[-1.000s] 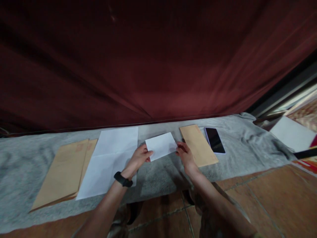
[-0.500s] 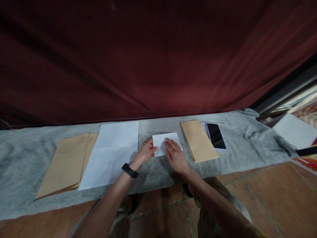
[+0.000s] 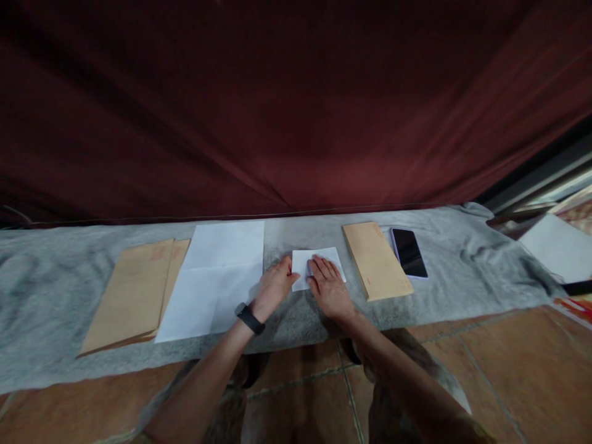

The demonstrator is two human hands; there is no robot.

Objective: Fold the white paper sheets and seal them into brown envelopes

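A small folded white paper (image 3: 302, 260) lies on the grey cloth in front of me. My left hand (image 3: 274, 286), with a black band on the wrist, is closed at the paper's left edge, thumb on the near left corner and fingers curled beside it. Flat on the paper's middle and right side rests my right hand (image 3: 329, 288), fingers stretched out. To the left is a larger white sheet (image 3: 224, 271) with crease lines. On the right, close to my right hand, lies a stack of brown envelopes (image 3: 378, 262).
More brown envelopes (image 3: 132, 290) overlap at the left. A dark-screened phone (image 3: 409, 253) in a lilac case lies beside the right envelopes. The grey cloth (image 3: 457, 265) covers the long surface, and a dark red curtain (image 3: 296, 123) hangs behind it. Tiled floor (image 3: 467, 370) lies below.
The view has shifted slightly, so things sit a little further right. My left hand's fingers have shifted slightly at the paper's left edge; my right hand still lies flat on it.
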